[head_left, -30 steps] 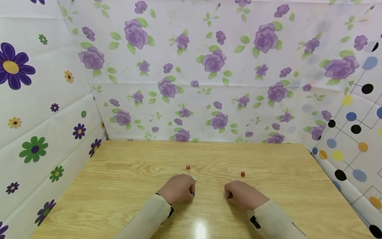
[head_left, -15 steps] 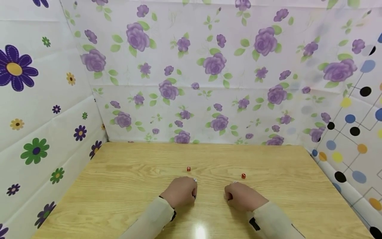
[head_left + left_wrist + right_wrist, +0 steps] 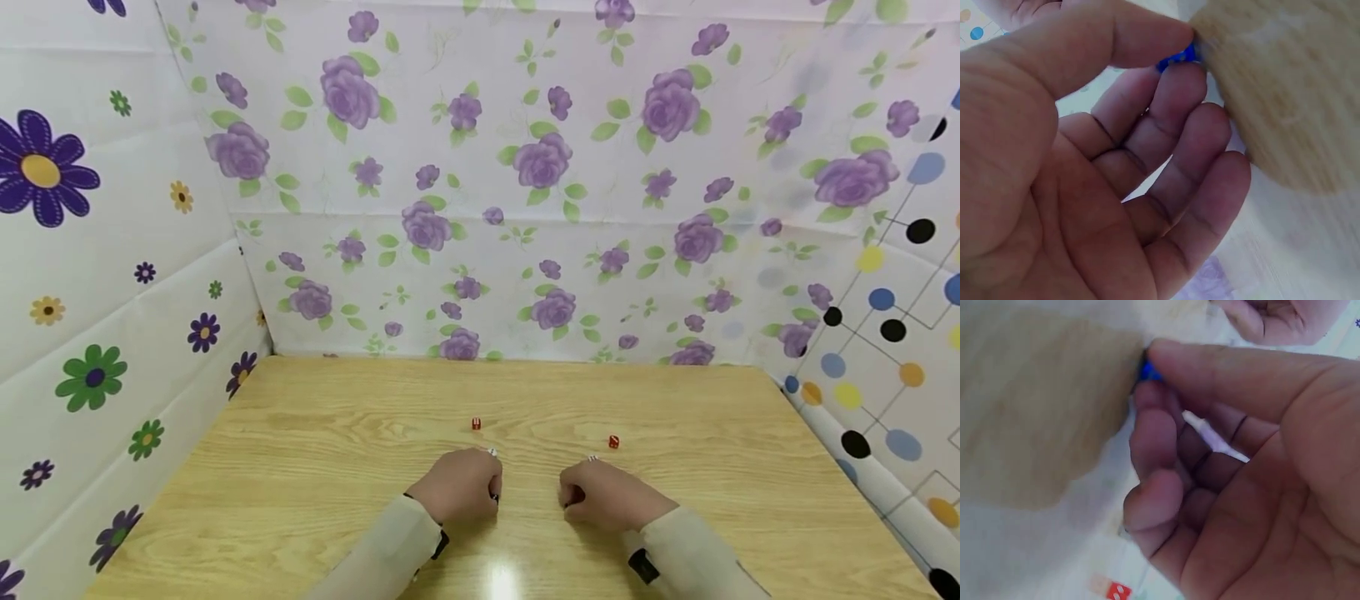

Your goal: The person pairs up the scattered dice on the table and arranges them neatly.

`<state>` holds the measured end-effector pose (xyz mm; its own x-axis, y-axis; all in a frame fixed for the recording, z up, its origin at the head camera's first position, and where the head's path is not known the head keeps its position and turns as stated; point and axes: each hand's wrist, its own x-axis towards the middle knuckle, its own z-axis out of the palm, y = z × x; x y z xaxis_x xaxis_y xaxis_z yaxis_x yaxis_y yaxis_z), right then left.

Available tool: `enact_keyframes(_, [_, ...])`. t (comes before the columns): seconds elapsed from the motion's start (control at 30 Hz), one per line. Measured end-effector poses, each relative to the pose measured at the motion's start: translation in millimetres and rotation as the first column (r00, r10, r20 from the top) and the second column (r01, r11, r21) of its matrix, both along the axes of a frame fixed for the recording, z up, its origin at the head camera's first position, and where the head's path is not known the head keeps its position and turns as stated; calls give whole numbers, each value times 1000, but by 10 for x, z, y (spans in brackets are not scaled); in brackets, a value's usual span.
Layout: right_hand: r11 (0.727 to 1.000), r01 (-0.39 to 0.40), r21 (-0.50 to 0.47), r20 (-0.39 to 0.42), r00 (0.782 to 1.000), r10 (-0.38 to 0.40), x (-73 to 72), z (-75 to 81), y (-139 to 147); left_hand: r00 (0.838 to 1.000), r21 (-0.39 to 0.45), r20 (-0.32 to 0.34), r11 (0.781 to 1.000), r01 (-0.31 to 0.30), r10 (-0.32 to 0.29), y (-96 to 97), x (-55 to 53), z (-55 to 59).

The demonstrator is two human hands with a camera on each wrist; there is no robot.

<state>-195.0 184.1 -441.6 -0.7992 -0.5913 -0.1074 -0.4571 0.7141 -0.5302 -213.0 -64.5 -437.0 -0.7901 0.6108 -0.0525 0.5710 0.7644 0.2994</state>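
My left hand [image 3: 459, 485] is low over the table and pinches a small blue die [image 3: 1179, 57] between thumb and index finger, as the left wrist view shows. Likewise my right hand [image 3: 613, 495] pinches another blue die [image 3: 1149, 370] by its fingertips. Both blue dice are hidden in the head view. Just past the left knuckles a white die [image 3: 492, 452] peeks out. A second white die [image 3: 593, 458] shows in part beyond the right hand. Further back lie two red dice, one on the left [image 3: 476, 423] and one on the right [image 3: 614, 442].
The wooden table [image 3: 337, 433] reaches back to a rose-printed cloth [image 3: 540, 217]. A cloth with coloured flowers [image 3: 172, 258] hangs at the left, and a dotted cloth [image 3: 892, 367] at the right.
The two hands have come slightly closer together, the left moving right and the right moving left. The red and white dice stay in place; the head view has shifted a little.
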Motion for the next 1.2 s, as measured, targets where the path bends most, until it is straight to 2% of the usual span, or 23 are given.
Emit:
enact_keyframes(0.17, [999,-39,-30,34,999,40,-14,-56,-58,1000,-2,27,1000,-12,12,-2,0,9])
enact_keyframes(0.47, [997,-37,71,-81,996,43,-48,-118,-21,998,21,55,1000,-14,13,-23,-14,14])
enact_keyframes(0.57, [995,-42,86,-97,994,50,-47,-116,-29,994,51,106,999,-5,0,-52,-22,26])
enact_keyframes(0.7, [993,-52,102,-99,993,62,-35,-96,-38,980,107,195,994,9,-29,-115,-63,27])
enact_keyframes(0.8, [993,-52,106,-94,994,62,-25,-63,-16,970,143,236,989,28,-62,-156,-117,7])
enact_keyframes(0.97, [993,-45,107,-110,992,57,-21,-15,29,968,162,231,985,59,-96,-201,-186,-28])
enact_keyframes(1.2, [992,-72,101,-99,992,82,-44,-35,32,972,162,211,985,68,-101,-218,-199,-49])
